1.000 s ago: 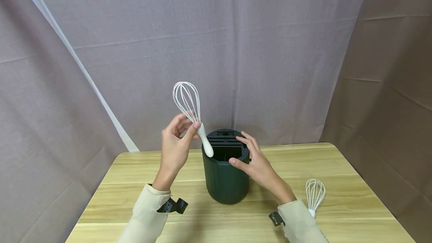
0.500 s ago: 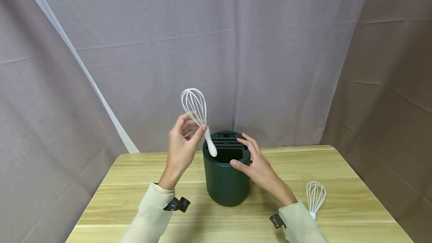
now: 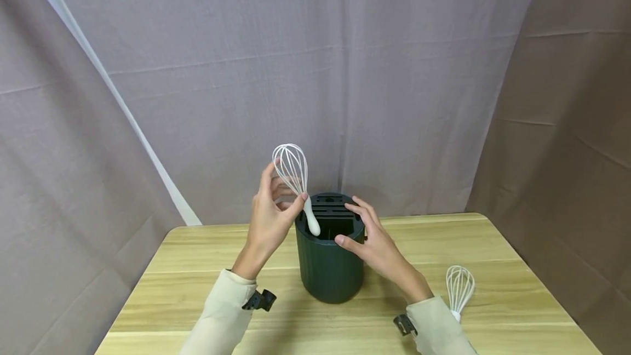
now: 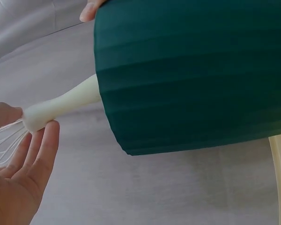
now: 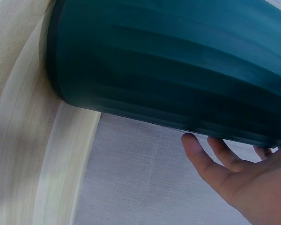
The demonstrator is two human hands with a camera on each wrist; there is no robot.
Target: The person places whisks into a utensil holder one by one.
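White whisk (image 3: 296, 179) at frame centre, wire head up, pinched at its handle by the raised left hand (image 3: 270, 218) above the dark green holder (image 3: 329, 264) on the desk (image 3: 197, 267); right hand (image 3: 372, 240) rests open-fingered on the holder's rim

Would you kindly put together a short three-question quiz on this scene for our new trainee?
1. True or false: the left hand pinches a whisk handle-down over the green holder.
2. What does the right hand touch? A) the holder's rim B) the second whisk C) the curtain
3. Fill in: the second whisk lies on the ___.

Key: 1 true; 2 A; 3 table.
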